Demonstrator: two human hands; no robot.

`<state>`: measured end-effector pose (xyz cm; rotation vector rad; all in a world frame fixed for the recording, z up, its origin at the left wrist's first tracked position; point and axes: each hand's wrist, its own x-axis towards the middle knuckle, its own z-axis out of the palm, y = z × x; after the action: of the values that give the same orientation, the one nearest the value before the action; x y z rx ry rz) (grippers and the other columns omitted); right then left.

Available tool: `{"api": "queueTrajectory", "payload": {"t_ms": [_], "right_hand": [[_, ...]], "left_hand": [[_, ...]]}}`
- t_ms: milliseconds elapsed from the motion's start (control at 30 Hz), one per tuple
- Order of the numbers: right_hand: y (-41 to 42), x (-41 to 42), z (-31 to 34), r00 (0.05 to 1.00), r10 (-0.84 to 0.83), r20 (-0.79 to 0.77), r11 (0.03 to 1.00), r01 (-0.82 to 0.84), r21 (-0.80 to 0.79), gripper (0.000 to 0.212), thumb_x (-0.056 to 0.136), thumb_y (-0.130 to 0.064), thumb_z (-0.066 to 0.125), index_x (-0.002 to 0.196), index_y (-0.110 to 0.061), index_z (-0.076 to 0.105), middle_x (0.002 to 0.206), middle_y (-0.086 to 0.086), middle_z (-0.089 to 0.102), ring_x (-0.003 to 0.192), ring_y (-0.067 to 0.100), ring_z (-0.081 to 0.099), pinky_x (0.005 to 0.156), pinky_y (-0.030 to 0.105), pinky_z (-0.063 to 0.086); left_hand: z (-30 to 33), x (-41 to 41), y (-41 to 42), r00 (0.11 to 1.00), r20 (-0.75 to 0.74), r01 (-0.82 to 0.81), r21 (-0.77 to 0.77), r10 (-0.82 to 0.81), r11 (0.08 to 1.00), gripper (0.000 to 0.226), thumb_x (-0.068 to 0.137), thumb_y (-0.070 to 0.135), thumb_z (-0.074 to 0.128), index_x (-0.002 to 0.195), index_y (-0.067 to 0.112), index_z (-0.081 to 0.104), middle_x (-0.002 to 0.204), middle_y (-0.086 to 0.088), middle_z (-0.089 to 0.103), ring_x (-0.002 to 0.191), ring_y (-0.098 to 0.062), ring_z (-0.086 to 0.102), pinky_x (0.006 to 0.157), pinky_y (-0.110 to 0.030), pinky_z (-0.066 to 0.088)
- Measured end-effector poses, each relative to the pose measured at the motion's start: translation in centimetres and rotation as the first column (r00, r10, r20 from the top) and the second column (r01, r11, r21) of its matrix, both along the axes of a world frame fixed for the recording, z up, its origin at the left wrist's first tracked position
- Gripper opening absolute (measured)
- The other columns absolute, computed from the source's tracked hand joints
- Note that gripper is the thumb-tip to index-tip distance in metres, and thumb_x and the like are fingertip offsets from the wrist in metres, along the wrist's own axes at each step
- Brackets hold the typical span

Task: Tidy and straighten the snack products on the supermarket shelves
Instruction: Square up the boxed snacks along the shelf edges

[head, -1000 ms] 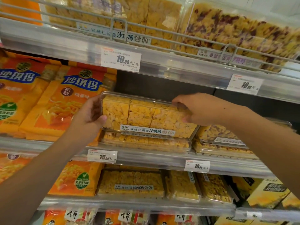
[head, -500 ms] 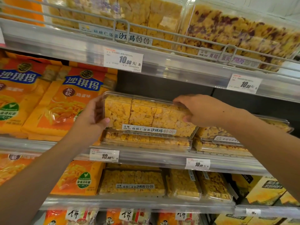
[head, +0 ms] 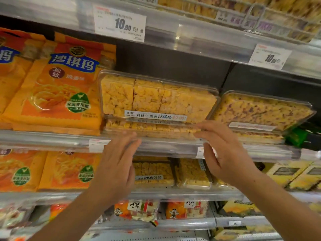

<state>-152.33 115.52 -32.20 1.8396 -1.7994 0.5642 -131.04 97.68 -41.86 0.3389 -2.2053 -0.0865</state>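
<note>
— What are your hands doing?

— Both are holding nothing. My left hand (head: pixel 116 164) is reaching up with straight fingers, their tips lying over the shelf edge (head: pixel 166 146) just under the lower box (head: pixel 152 129); whether they are touching it I cannot tell, as they are blurring. My right hand (head: pixel 225 159) is spreading loosely, its fingertips sitting at the right front corner of that same box.

— And the snacks?

— The top box (head: pixel 156 98) of yellow cakes is lying on the lower box, label facing me, free of both hands. Just beside it on the right, a speckled box (head: pixel 260 110) is resting on another. To the left, orange bags (head: pixel 57 91) are leaning upright against each other.

— Anything above?

— A price tag (head: pixel 119 23) is hanging on the upper shelf's rail.
</note>
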Motion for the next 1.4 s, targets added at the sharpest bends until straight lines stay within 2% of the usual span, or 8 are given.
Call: {"api": "queueTrajectory", "payload": {"t_ms": [200,667,867,933,1000,1133,1233,1400], "right_hand": [[1.0,-1.5,-8.4,0.969,-0.218,0.114,0.966,0.198,0.164,0.053,0.083,0.004,0.057,0.135,-0.006,0.053,0.145,0.015,0.043,0.137,0.034,0.036,0.104,0.056,0.041],[-0.2,-2.3,-13.6,0.966,-0.232,0.116,0.971,0.237,-0.034,0.06,0.086,-0.009,0.042,0.146,-0.004,0.037,0.157,0.014,0.028,0.149,0.031,0.016,0.12,0.043,0.02],[3.6,-1.9,-18.4,0.954,-0.14,0.264,0.989,0.122,0.084,0.048,0.084,-0.004,0.054,0.131,-0.015,0.054,0.157,0.01,0.028,0.148,0.025,0.021,0.119,0.041,0.021],[5.5,-1.8,-20.1,0.818,-0.298,0.492,0.952,0.218,0.213,0.044,0.088,-0.012,0.06,0.128,-0.026,0.051,0.144,-0.002,0.045,0.134,0.007,0.041,0.111,0.035,0.039],[6.1,-2.3,-20.4,0.395,-0.472,0.788,0.877,0.303,0.373,0.031,0.091,-0.032,0.061,0.121,-0.035,0.05,0.119,-0.01,0.061,0.101,-0.002,0.06,0.089,0.033,0.056],[5.0,-5.7,-20.2,-0.528,-0.303,0.793,0.867,0.193,0.46,0.037,0.086,-0.053,0.064,0.108,-0.025,0.054,0.095,0.011,0.07,0.086,0.029,0.07,0.073,0.042,0.061],[4.0,-7.5,-20.3,-0.693,-0.218,0.687,0.914,0.101,0.392,0.046,0.082,-0.059,0.065,0.107,-0.022,0.054,0.091,0.015,0.069,0.084,0.033,0.068,0.072,0.043,0.059],[3.0,-9.2,-21.1,-0.659,-0.242,0.712,0.942,0.015,0.335,0.041,0.087,-0.05,0.061,0.107,-0.014,0.068,0.084,0.009,0.072,0.087,0.028,0.07,0.073,0.037,0.057]], "left_hand": [[-3.7,-1.0,-0.1,0.959,0.192,-0.192,-0.109,0.21,0.975,0.064,0.08,0.003,0.046,0.143,-0.004,0.04,0.152,-0.029,0.03,0.143,-0.045,0.026,0.115,-0.06,0.021],[-6.3,-2.4,-0.4,0.951,0.025,-0.294,-0.233,0.308,0.927,0.068,0.078,-0.003,0.048,0.144,-0.006,0.037,0.15,-0.029,0.034,0.143,-0.045,0.024,0.117,-0.06,0.017],[-10.4,-3.7,6.3,0.927,0.368,0.018,0.129,-0.065,0.991,0.059,0.08,0.012,0.054,0.138,0.017,0.044,0.144,-0.003,0.044,0.132,-0.028,0.044,0.112,-0.05,0.032],[-11.5,-5.2,8.4,0.891,0.385,-0.076,0.647,-0.239,0.759,0.05,0.093,0.02,0.057,0.139,0.032,0.042,0.139,0.014,0.045,0.128,-0.012,0.047,0.102,-0.036,0.045],[-11.5,-8.1,9.1,0.924,0.254,-0.181,0.949,-0.285,0.26,0.045,0.093,0.03,0.064,0.13,0.043,0.042,0.128,0.015,0.054,0.113,-0.008,0.057,0.086,-0.028,0.051],[-11.0,-14.5,9.2,0.987,0.094,-0.132,0.935,-0.129,-0.33,0.049,0.083,0.043,0.072,0.124,0.027,0.049,0.117,-0.004,0.063,0.097,-0.022,0.068,0.074,-0.039,0.059],[-10.8,-18.1,9.7,0.997,0.067,-0.079,0.879,-0.043,-0.471,0.074,0.074,0.051,0.074,0.134,0.02,0.045,0.123,-0.011,0.061,0.098,-0.028,0.068,0.079,-0.044,0.06],[-11.2,-21.0,10.6,0.993,0.046,0.018,0.854,0.11,-0.519,0.048,0.085,0.037,0.073,0.124,0.021,0.049,0.122,-0.014,0.062,0.098,-0.032,0.069,0.084,-0.048,0.059]]}}
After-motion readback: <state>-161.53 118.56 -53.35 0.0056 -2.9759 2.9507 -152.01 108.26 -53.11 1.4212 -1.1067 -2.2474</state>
